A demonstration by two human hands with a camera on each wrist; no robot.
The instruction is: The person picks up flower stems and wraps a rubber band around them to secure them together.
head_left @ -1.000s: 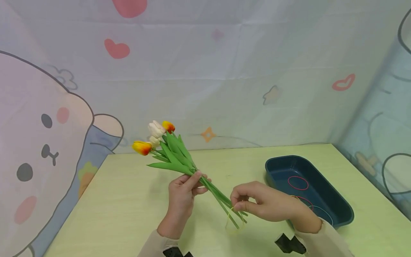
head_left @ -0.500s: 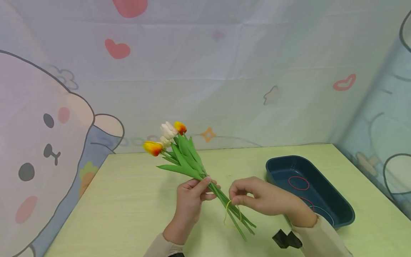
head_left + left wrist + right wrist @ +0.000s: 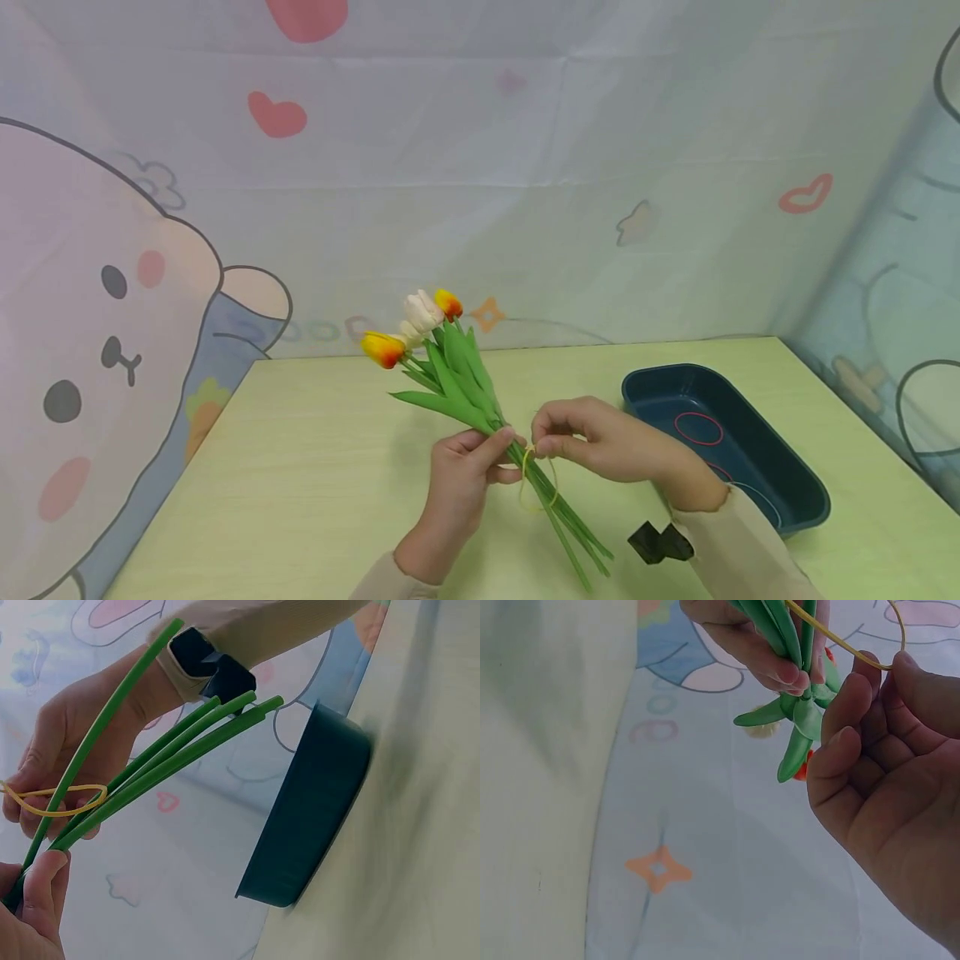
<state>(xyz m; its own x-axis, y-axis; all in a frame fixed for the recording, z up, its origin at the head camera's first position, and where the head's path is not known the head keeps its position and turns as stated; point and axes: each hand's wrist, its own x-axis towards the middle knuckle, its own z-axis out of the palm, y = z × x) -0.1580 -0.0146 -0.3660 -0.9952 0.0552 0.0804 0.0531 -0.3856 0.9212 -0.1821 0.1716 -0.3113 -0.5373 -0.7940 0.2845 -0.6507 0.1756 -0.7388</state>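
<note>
My left hand [image 3: 467,471] grips a bunch of tulips [image 3: 457,375] by the stems, just below the leaves. The blooms are white and yellow-orange and tilt up to the left; the stem ends slant down to the right. Between thumb and index finger, my right hand [image 3: 600,442] pinches a yellow rubber band [image 3: 557,483]. That band hangs as a loose loop around the stems, close to the left hand's fingers. In the left wrist view the band [image 3: 56,814] encircles the green stems [image 3: 165,750]. The right wrist view shows the pinch on the band [image 3: 840,643] clearly.
A dark blue basin [image 3: 750,433] stands on the right of the pale table [image 3: 300,483]. Several rubber bands lie in it, among them a red one [image 3: 699,414]. A printed cloth [image 3: 450,167] hangs behind the table.
The left hand and tulips have moved right and down. The right hand has brought the yellow rubber band up the stems, from near their ends to close beside the left hand.
</note>
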